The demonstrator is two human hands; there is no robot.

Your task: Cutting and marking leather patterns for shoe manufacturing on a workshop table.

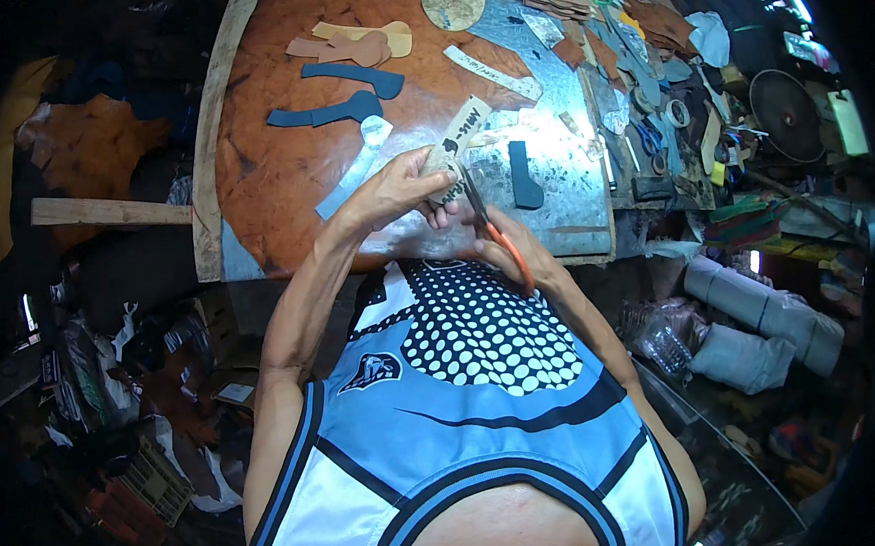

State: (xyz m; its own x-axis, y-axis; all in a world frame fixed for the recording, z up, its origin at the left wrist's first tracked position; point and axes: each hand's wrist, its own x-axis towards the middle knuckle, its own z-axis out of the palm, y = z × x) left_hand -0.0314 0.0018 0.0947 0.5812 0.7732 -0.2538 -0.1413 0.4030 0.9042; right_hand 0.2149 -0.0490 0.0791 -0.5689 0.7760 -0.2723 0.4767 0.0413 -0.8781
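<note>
My left hand (402, 186) pinches a pale, curved pattern piece (470, 121) with dark handwriting on it, held up over the near part of the work table. Closed round the orange handles of a pair of scissors (505, 245) is my right hand (527, 240). The dark blades lie against the right side of the pattern piece; whether they are apart I cannot tell. To the right, a dark L-shaped cut piece (526, 177) rests on the metal sheet. A pale blue strip (352, 177) lies beside my left wrist.
Brown leather (258, 138) covers the table's left part, bordered by a wooden rail (211, 136). Dark blue cut pieces (332, 110), tan pieces (355, 47) and another written pattern (493, 73) lie farther back. Scraps, tape rolls (677, 113) and tools crowd the right. Wrapped rolls (763, 312) stand lower right.
</note>
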